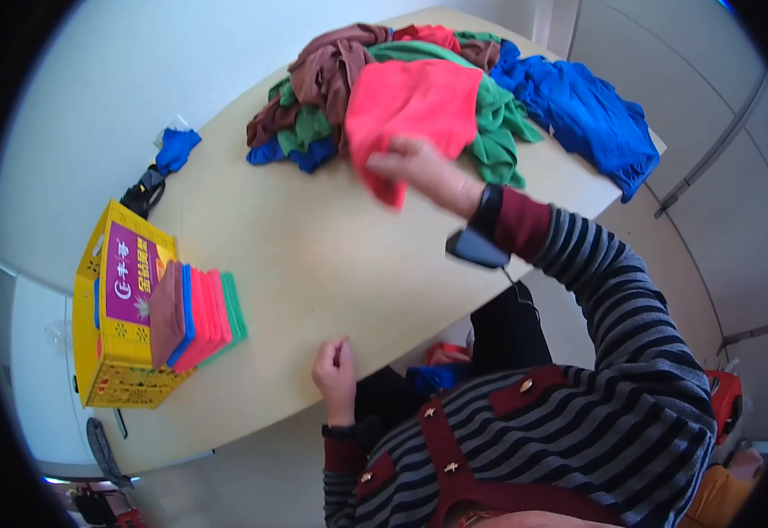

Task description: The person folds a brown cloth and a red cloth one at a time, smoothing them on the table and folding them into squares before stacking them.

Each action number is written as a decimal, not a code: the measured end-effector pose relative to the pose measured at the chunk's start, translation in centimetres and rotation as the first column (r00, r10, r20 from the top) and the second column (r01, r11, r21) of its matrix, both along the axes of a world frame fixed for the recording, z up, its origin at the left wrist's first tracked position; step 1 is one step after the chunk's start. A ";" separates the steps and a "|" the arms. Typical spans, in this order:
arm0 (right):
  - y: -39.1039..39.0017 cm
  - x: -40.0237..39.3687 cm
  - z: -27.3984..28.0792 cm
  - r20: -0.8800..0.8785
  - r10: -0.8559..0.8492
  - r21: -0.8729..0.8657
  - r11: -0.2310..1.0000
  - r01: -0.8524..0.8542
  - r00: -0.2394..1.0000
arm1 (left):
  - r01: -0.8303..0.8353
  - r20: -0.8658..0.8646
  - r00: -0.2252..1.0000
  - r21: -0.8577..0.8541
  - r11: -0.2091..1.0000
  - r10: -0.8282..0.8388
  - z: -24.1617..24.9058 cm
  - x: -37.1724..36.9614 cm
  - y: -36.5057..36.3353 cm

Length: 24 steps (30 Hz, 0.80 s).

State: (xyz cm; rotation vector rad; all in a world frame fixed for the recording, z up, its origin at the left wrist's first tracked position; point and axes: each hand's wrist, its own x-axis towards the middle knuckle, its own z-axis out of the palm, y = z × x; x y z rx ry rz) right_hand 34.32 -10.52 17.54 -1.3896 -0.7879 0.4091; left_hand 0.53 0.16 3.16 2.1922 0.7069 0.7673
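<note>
In the head view, the pink cloth [424, 97] lies against the front of the heap of cloths [327, 75], toward the far right corner of the table [265, 238]. Its longer run slants from the heap down toward the near left, ending in a drooping, blurred corner. The right hand [419, 172] is much the nearer: it reaches in from the near edge, fingers seemingly closed on that lower corner. The left hand [336, 378] is well apart at the near edge, curled narrow; whether it holds anything cannot be told. Toward the left end, folded cloths [212, 312] stand beside a yellow box [133, 356].
</note>
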 end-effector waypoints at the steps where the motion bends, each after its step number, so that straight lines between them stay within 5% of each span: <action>1: 0.0 -3.6 -2.0 0.030 0.130 -0.133 0.983 -0.125 0.991 | 0.003 0.054 0.998 -0.212 0.977 0.009 -0.7 0.0 0.1; 4: -1.3 -13.0 -5.3 -0.027 0.643 -0.437 0.681 -0.588 0.765 | 0.108 0.163 0.986 -0.587 0.803 -0.013 2.4 0.4 -1.5; 5: -1.8 -15.1 -5.8 -0.051 0.653 -0.431 0.668 -0.607 0.756 | 0.083 0.141 0.990 -0.598 0.797 0.002 2.2 0.3 -1.7; 7: -2.7 -18.2 -6.1 -0.521 0.764 -0.401 0.175 -0.899 0.380 | 0.054 0.162 0.987 -0.401 0.915 0.013 1.6 -0.4 -1.6; 8: -3.0 -18.4 -5.8 -0.526 0.767 -0.397 0.162 -0.904 0.368 | 0.040 0.157 0.987 -0.405 0.914 0.026 1.3 -0.9 -1.6; 10: -3.6 -17.0 -5.5 -0.219 0.873 -0.434 0.313 -0.845 0.436 | 0.055 0.183 0.983 -0.464 0.884 0.035 0.8 -2.4 -1.7; 12: -3.9 -13.2 -7.5 0.316 0.591 -0.446 0.783 -0.434 0.742 | 0.067 0.197 0.980 -0.489 0.870 0.035 0.6 -3.5 -1.2; 13: -4.6 -10.9 -7.5 0.408 0.397 -0.513 0.845 -0.153 0.822 | 0.060 0.204 0.978 -0.468 0.881 0.042 0.5 -4.0 -0.7; 14: -5.1 -8.5 -8.6 0.504 0.166 -0.475 0.873 0.111 0.848 | 0.052 0.213 0.976 -0.448 0.892 0.051 0.4 -4.4 -0.2; 16: -7.3 -3.9 -11.6 0.823 -0.070 -0.290 0.801 0.523 0.563 | 0.037 0.227 0.971 -0.430 0.902 0.069 0.3 -5.2 1.3; 17: -8.5 -3.8 -11.6 0.826 -0.064 -0.289 0.805 0.518 0.560 | -0.060 0.140 0.985 -0.268 0.961 0.101 0.4 -5.4 2.6; 19: -10.2 -4.7 -11.6 0.815 0.104 -0.507 0.604 0.615 0.570 | -0.205 -0.026 0.978 0.095 0.974 0.208 0.7 -5.0 4.4; 20: -10.4 -5.4 -11.7 0.815 0.109 -0.509 0.606 0.612 0.570 | -0.210 -0.027 0.977 0.092 0.973 0.213 1.5 -4.4 4.2; 21: -10.4 -6.2 -11.8 0.815 0.092 -0.496 0.621 0.607 0.572 | -0.280 0.008 0.951 0.440 0.853 0.308 3.3 -3.5 3.6; 22: -10.3 -7.0 -12.0 0.814 0.074 -0.483 0.636 0.602 0.575 | -0.310 0.072 0.921 0.728 0.612 0.382 5.0 -2.5 3.0; 24: -10.0 -8.8 -12.3 0.809 0.060 -0.474 0.656 0.587 0.585 | -0.101 0.044 0.994 0.651 0.752 0.096 7.1 0.1 1.5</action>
